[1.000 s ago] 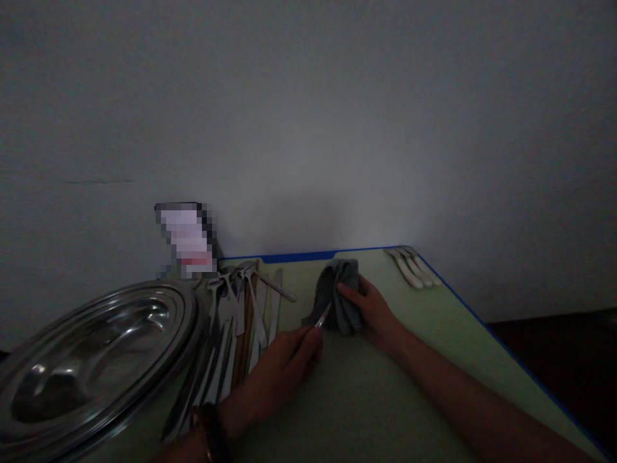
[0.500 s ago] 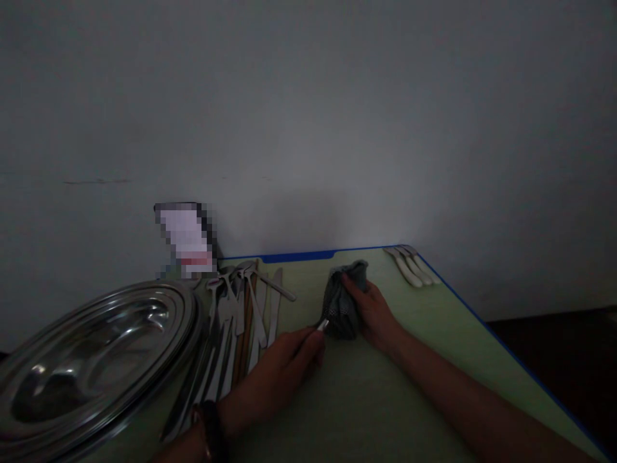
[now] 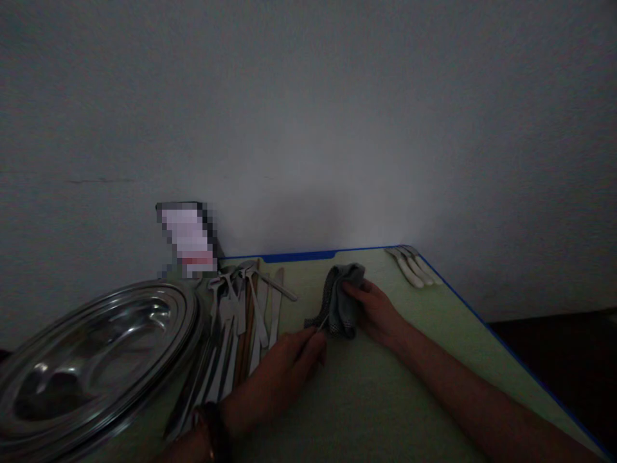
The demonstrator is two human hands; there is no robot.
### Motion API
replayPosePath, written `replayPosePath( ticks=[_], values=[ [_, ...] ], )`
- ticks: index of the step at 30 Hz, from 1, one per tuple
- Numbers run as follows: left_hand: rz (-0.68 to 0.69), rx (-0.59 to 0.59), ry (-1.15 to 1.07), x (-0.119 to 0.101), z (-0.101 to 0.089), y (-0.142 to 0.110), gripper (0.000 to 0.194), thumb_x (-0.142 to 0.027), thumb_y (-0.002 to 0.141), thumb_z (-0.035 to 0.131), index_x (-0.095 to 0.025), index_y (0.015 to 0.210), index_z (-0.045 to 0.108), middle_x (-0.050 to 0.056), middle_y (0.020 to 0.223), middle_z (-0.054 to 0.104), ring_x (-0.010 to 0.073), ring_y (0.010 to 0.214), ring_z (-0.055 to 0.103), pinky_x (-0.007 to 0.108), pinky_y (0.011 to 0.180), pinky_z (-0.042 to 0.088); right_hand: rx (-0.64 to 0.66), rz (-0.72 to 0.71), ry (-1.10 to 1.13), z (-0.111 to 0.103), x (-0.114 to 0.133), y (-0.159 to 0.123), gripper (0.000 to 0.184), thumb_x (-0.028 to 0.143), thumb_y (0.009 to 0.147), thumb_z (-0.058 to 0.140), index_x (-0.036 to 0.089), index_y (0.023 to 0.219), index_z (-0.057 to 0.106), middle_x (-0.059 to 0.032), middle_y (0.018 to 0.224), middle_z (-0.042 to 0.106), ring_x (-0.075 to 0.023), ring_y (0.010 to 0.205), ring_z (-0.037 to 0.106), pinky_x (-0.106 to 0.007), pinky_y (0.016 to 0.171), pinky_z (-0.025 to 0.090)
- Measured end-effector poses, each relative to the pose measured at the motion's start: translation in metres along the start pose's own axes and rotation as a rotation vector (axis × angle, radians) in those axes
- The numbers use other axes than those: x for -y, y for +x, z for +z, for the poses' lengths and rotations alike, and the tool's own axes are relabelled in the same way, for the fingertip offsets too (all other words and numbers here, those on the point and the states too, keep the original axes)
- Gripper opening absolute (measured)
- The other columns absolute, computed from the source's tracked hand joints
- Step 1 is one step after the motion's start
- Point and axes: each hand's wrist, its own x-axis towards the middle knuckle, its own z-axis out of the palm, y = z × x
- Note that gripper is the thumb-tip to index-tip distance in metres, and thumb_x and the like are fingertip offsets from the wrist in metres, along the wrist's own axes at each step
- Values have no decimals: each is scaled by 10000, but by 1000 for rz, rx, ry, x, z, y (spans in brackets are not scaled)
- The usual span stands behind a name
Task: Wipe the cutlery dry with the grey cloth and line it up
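My left hand (image 3: 301, 350), with a dark bracelet at the wrist, is closed on a thin piece of metal cutlery (image 3: 323, 323). Its far end runs into a grey cloth (image 3: 341, 302), so I cannot tell what kind it is. My right hand (image 3: 378, 312) grips the crumpled cloth from the right, thumb in front, around that hidden end. One fold of the cloth reaches left to my left fingertips. Both hands are over the middle of the pale green table (image 3: 366, 392).
At left lie several knives (image 3: 276, 305), spoons (image 3: 258, 321) and brown chopsticks (image 3: 248, 308). Stacked oval steel platters (image 3: 183, 308) stand beside them. A phone (image 3: 187, 235) leans at the back wall. Three forks (image 3: 409, 270) lie at the far right corner, near the table's blue edge.
The cloth has shifted and folded differently; its lower left part now spreads to my left fingers, and less of the cutlery's shiny metal shows. Both hands stay nearly in place.
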Motion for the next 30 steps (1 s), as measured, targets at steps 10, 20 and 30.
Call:
replayPosePath(
  ticks=[10, 20, 30],
  values=[
    [-8, 22, -57, 2, 0, 2, 411, -466, 912, 261, -175, 738, 493, -39, 622, 443, 119, 591, 436, 225, 554, 332, -28, -39, 33, 1, -3, 3, 186, 275, 570, 748, 205, 715, 655, 6, 708, 692, -192, 776, 632, -314, 711, 490],
    [-6, 34, -49, 0, -1, -2, 410, -446, 919, 253, -175, 724, 491, -29, 645, 457, 128, 625, 458, 231, 589, 347, 21, -121, -44, -6, -2, 5, 329, 173, 553, 735, 253, 856, 634, 42, 770, 683, -149, 695, 623, -285, 668, 484],
    [-7, 57, -88, 0, 0, -2, 408, -455, 918, 255, -177, 749, 501, -33, 641, 445, 127, 622, 445, 225, 580, 346, -64, -194, -234, -8, -11, 8, 276, 433, 696, 637, 173, 789, 640, -26, 773, 689, -206, 800, 619, -315, 715, 454]
  ],
)
